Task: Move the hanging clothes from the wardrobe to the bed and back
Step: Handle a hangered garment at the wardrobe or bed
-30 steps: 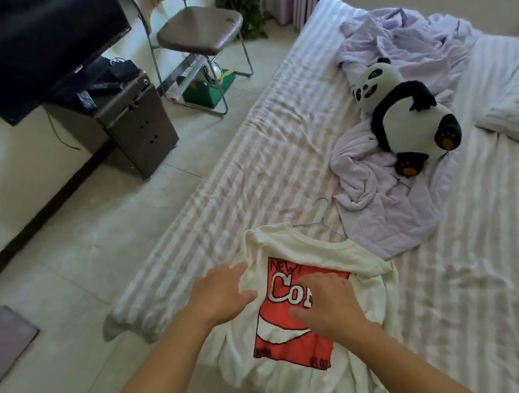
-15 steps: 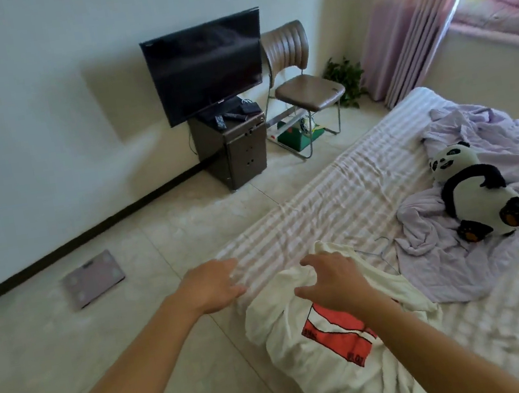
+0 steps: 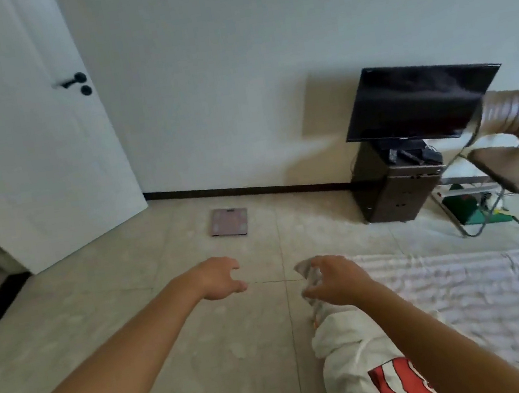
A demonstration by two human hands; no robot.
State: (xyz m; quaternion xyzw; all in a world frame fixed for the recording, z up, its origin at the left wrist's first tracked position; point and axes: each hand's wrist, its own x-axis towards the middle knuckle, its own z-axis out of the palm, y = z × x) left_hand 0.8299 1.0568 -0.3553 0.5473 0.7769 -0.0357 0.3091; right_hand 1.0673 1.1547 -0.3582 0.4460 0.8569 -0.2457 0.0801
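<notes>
lying across the near corner of the bed (image 3: 467,286), the white t-shirt (image 3: 352,350) with the red print is the only garment in view, and it hangs partly over the mattress edge toward the floor. neither hand touches it. the left hand (image 3: 218,281) hangs out over the tiled floor, well clear of the bed, with its fingers loosely spread and nothing in them. the right hand (image 3: 330,281) hovers just above the bed corner, fingers relaxed and slightly curled, also holding nothing; the shirt lies below the forearm rather than in the palm.

judging from this, one trip of the outward half looks done: a piece of clothing has reached the bed. whether a hanger is inside the shirt cannot be told from this view. the wardrobe is not visible, so how many garments remain in it is unknown, and the whole return leg is evidently not yet done, since the shirt lies on the bed.

the head camera points away from the bed toward a white door (image 3: 29,129) with a dark handle, a bathroom scale (image 3: 229,221) on the floor, a television (image 3: 419,100) on a dark cabinet (image 3: 395,192), and a folding chair (image 3: 515,158). with both hands free, the likely next need is another garment from the wardrobe, or picking this shirt back up.
</notes>
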